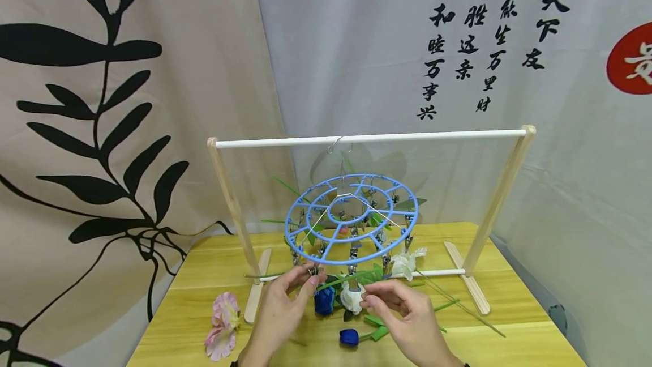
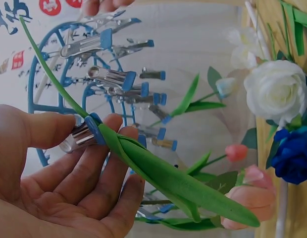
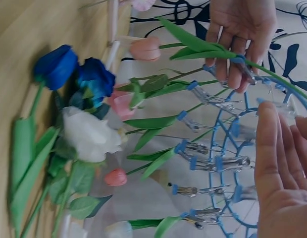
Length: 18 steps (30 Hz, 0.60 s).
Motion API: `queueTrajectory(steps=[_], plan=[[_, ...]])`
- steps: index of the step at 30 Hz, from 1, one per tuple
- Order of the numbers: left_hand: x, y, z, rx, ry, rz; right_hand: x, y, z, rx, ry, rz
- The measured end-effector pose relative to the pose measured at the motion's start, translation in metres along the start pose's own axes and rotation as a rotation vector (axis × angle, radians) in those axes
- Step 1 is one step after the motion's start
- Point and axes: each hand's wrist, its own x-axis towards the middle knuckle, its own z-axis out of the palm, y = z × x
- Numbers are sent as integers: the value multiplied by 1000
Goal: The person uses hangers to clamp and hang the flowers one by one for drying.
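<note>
My left hand [image 1: 287, 299] pinches a metal clip [image 2: 83, 138] with blue tips between thumb and fingers. Caught in that clip is a green stem with long leaves [image 2: 158, 168]; in the right wrist view the stem carries a peach tulip [image 3: 145, 48] hanging head down. The clip belongs to a round blue hanging rack [image 1: 351, 260]. My right hand [image 1: 407, 316] is by the rack's near side, its fingers loosely bent and close to other clips [image 3: 232, 162]; no thing shows in its grasp.
The rack hangs from a white rod [image 1: 433, 136] on a wooden stand [image 1: 494, 208]. Other artificial flowers hang in clips. On the table lie a white rose [image 3: 89, 134], a blue rose [image 1: 324, 301], a blue tulip [image 1: 348, 337] and a pink flower [image 1: 223, 324].
</note>
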Motion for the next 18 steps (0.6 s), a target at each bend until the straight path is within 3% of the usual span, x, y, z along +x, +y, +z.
queueTrajectory(steps=[9,18], plan=[[8,-7,-11,-40,-15,-37,-20,11,-9,-114,-44,84],[22,-15,-16,-35,32,3,-31,31,-17,-260,-103,172]])
